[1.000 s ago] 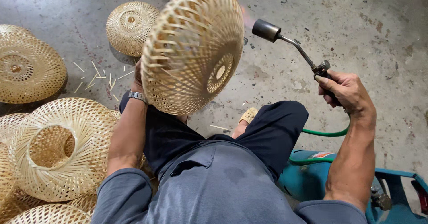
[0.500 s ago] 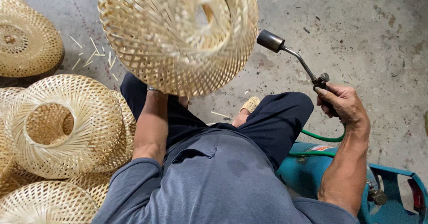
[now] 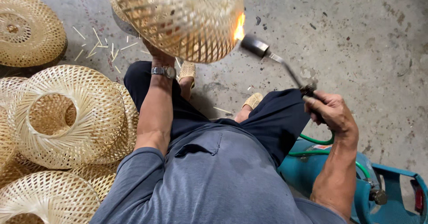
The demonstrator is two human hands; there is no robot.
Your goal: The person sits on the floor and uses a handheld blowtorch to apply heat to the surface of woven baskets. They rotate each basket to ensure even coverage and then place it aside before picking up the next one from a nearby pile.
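The right hand is clenched round the handle of a gas torch, whose nozzle points up and to the left so that its flame licks the lower outer edge of a woven bamboo shade. The shade is held out over the floor, well clear of the knees and clothing, which keeps the flame away from the person's body. The left hand reaches up under the shade and evidently supports it, but the fingers are hidden behind the weave, so the exact hold cannot be told. The shade's top is cut off by the frame edge. A green hose runs from the torch towards a blue gas cylinder, only partly in view. More woven shades lie stacked at the left, several cropped; bamboo slivers litter the concrete floor.
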